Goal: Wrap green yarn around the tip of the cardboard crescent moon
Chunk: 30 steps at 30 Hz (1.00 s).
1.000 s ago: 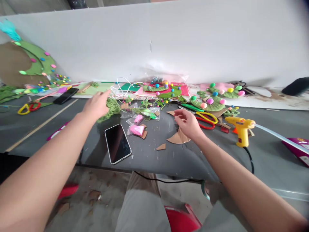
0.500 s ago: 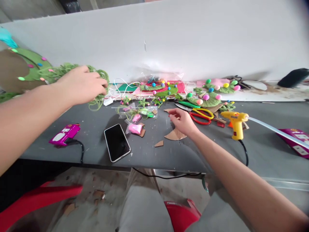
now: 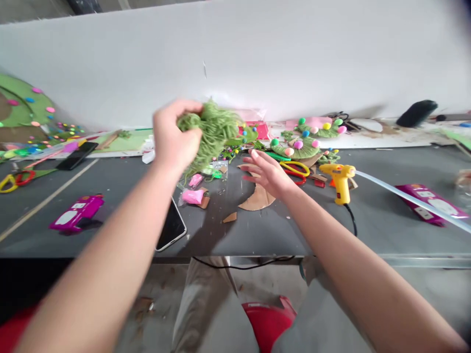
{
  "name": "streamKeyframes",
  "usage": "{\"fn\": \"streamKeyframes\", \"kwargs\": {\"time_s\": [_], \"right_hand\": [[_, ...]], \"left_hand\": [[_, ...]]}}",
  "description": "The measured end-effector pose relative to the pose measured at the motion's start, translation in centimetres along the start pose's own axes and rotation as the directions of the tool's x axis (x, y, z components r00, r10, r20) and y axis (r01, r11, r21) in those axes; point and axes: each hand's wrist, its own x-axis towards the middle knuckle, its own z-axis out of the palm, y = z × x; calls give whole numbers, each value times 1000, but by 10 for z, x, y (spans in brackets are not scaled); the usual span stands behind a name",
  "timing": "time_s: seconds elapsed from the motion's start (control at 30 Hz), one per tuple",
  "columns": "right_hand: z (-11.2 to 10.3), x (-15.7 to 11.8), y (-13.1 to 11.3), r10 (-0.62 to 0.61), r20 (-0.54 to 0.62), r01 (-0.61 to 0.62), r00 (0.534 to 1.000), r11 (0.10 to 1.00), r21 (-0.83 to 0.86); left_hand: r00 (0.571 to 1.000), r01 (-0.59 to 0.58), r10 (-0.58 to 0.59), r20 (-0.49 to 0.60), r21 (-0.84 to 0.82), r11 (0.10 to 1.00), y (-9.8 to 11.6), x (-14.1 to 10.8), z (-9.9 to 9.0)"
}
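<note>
A bundle of green yarn [image 3: 213, 130] is gripped in my left hand [image 3: 176, 135], raised above the middle of the table. Loose strands hang from its lower side. My right hand [image 3: 268, 174] has its fingers spread and holds nothing; it hovers over a curved piece of brown cardboard [image 3: 257, 198]. Right behind that hand lie scissors with red and yellow handles [image 3: 296, 169]. Below the yarn are small plastic bags with pink contents [image 3: 193, 196] and a small cardboard scrap [image 3: 230, 217]. My left forearm partly covers a phone [image 3: 174, 228].
A yellow glue gun [image 3: 340, 179] with a long clear stick stands at right, beside a purple power strip [image 3: 430, 203]. Another purple power strip [image 3: 77, 213] lies at left. Green pieces with colored pompoms [image 3: 303, 147] line the wall. More scissors [image 3: 24, 179] rest far left.
My left hand has carried the green yarn from the left to the middle of the table. My right hand's fingers have spread above the cardboard. The view has turned slightly.
</note>
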Motion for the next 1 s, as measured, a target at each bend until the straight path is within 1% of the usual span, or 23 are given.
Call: {"fn": "streamKeyframes", "kwargs": {"time_s": [0.03, 0.07, 0.1, 0.13, 0.17, 0.2, 0.23, 0.27, 0.33, 0.37, 0.4, 0.43, 0.5, 0.53, 0.6, 0.7, 0.77, 0.87, 1.0], "right_hand": [[-2, -2, -4, 13, 28, -15, 1000, 998, 57], [-5, -3, -8, 24, 44, -28, 999, 995, 93], [-7, -4, -10, 32, 41, -37, 999, 993, 115], [-9, -4, -10, 37, 16, -39, 999, 991, 125], [-11, -3, -9, 37, -27, -34, 999, 992, 122], [-13, 0, -6, 32, -87, -22, 996, 994, 107], [-15, 3, -3, 16, -155, -4, 988, 997, 78], [-18, 7, 1, -11, -225, 20, 974, 999, 35], [-25, 14, 7, -91, -357, 67, 930, 995, -80], [-28, 17, 9, -135, -397, 85, 908, 986, -140], [-30, 19, 10, -177, -407, 104, 896, 975, -196], [-32, 19, 10, -213, -385, 124, 898, 962, -243], [-33, 16, 7, -256, -281, 172, 925, 941, -291], [-33, 14, 5, -270, -231, 196, 935, 934, -299], [-32, 8, 1, -281, -178, 217, 943, 925, -312], [-34, 1, -3, -298, -214, 212, 930, 913, -349], [-38, -4, -4, -309, -245, 205, 919, 905, -372], [-46, -9, -7, -297, -280, 180, 913, 909, -377], [-64, -14, -17, -282, -346, 149, 895, 919, -365]], "left_hand": [[995, 91, -97, -32, -160, 983, -1, -12, 24], [981, 165, -187, -43, -307, 937, -4, -24, 48], [965, 219, -260, -36, -437, 872, -7, -34, 69], [943, 279, -333, -1, -544, 791, -11, -43, 89], [915, 342, -400, 52, -626, 701, -13, -50, 105], [891, 391, -441, 112, -685, 615, -15, -56, 119], [874, 418, -458, 165, -736, 532, -17, -60, 128], [864, 438, -450, 225, -776, 454, -17, -64, 135], [862, 471, -372, 345, -816, 335, -17, -70, 141], [857, 495, -325, 400, -814, 304, -17, -74, 141], [848, 520, -290, 443, -801, 297, -17, -77, 140], [840, 537, -280, 465, -784, 310, -17, -80, 139], [834, 545, -320, 449, -762, 351, -19, -85, 138], [832, 541, -352, 428, -763, 352, -20, -86, 138], [822, 537, -403, 403, -783, 313, -23, -87, 138], [784, 563, -451, 426, -795, 227, -28, -86, 137], [771, 568, -481, 418, -793, 220, -29, -85, 137], [776, 541, -512, 368, -806, 241, -30, -86, 137], [800, 515, -495, 340, -812, 274, -30, -85, 138]]}}
